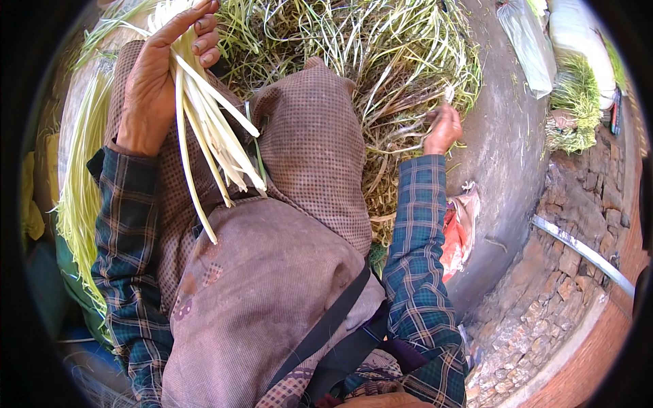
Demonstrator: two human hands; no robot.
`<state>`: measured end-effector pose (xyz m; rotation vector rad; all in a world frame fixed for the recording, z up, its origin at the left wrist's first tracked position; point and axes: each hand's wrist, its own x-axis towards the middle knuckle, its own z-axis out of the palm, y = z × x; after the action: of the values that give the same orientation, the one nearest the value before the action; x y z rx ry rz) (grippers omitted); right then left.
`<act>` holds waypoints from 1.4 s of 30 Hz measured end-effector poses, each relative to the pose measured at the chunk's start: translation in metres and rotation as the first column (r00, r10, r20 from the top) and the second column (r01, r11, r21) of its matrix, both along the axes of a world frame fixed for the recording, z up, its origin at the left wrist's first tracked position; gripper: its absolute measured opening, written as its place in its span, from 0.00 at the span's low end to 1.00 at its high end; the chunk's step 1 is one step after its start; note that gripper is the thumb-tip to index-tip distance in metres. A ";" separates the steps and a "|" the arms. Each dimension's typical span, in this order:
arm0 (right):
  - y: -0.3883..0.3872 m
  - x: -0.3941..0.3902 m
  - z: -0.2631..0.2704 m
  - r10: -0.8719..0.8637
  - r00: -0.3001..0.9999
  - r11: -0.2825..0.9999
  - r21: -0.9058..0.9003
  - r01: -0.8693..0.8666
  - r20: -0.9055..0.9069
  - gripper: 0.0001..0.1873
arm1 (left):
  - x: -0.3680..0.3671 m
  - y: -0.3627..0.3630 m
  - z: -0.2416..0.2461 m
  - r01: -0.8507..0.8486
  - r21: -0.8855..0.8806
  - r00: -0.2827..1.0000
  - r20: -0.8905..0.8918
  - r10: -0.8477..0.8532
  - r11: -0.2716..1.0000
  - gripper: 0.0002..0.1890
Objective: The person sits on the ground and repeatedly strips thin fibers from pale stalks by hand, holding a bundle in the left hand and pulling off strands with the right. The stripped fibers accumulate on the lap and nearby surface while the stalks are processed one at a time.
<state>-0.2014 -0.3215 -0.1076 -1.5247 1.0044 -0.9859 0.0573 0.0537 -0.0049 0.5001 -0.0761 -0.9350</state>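
At the upper left, my left hand point(160, 76) holds a bunch of long pale stalks point(209, 127), their cut-looking whitish ends hanging down over my lap. Out to the right, my right hand point(445, 127) is over the heap of leafy trimmings point(398, 86); its fingers are bent around whitish, stringy plant scraps point(408, 135). The fingertips are small and partly hidden, so whether they grip the scraps is unclear. More long yellow-green leaves point(81, 194) hang at the far left beside my left sleeve.
A checked cloth point(311, 127) covers my knees. Right of the heap lies a red and pale bag point(459, 234) on the grey floor point(495, 204). Farther right are a plastic bag point(528, 46), a bundle of green leaves point(576, 102), a metal strip point(581, 250) and rough stonework point(541, 306).
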 end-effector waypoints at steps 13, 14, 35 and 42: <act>-0.050 0.004 -0.056 0.069 0.940 0.987 0.162 -0.015 -0.333 0.13 | 0.000 -0.006 -0.001 0.018 0.016 1.000 0.018 -0.019 1.000 0.16; -0.049 0.009 -0.058 -0.024 0.878 0.998 0.041 0.050 -0.479 0.15 | -0.001 -0.006 0.000 0.011 0.024 1.000 0.023 -0.011 1.000 0.16; 0.056 0.035 0.125 0.378 0.926 0.849 0.397 -0.349 0.003 0.07 | -0.007 -0.017 0.003 -0.080 0.158 0.997 0.002 0.080 0.984 0.14; 0.116 0.030 0.165 0.463 0.876 0.879 -0.059 -0.473 -0.133 0.10 | -0.012 -0.027 0.004 -0.112 0.274 0.993 0.070 0.096 0.955 0.10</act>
<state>-0.1713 -0.2058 0.0577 -1.8061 0.6213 -0.6073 0.0453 0.0264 -0.0013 0.7836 0.0315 -0.8319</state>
